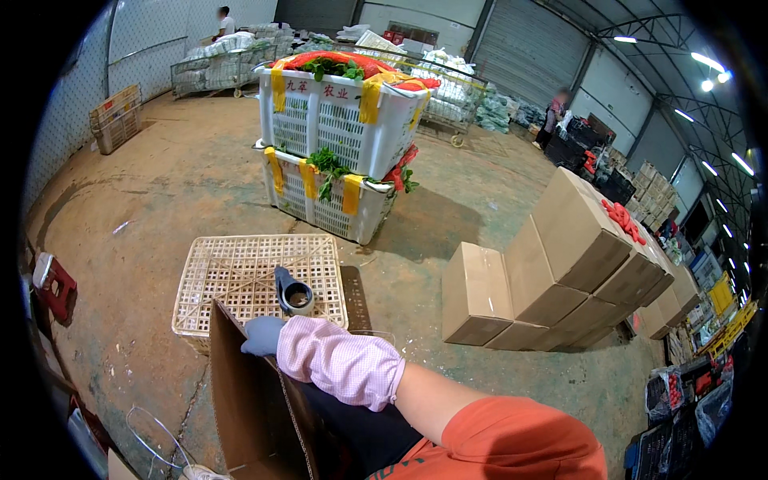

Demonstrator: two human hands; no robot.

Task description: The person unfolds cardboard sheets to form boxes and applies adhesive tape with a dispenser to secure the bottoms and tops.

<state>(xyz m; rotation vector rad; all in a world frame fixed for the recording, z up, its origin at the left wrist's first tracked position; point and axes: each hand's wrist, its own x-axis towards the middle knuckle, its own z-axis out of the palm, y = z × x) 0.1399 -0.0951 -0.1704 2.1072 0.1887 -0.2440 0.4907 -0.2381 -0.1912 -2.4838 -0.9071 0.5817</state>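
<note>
My right hand (pixel 262 336), in a grey glove below a pink checked sleeve cover, is closed at the far upper edge of an open cardboard box (pixel 232 384). The fingers are partly hidden, but they appear to grip the box. Its opening faces up in front of me, and the inside that shows looks bare. Just beyond the hand, a dark tape dispenser (pixel 283 282) with a roll of tape lies on a cream plastic crate (pixel 204 272), turned bottom up. My left hand is out of view.
Two stacked white crates (pixel 336 120) with leafy greens and yellow tape stand ahead. Cardboard cartons (pixel 480 296) are piled at the right, with red netting (pixel 622 222) on top. A white cord (pixel 144 436) lies at lower left. Two people are far back.
</note>
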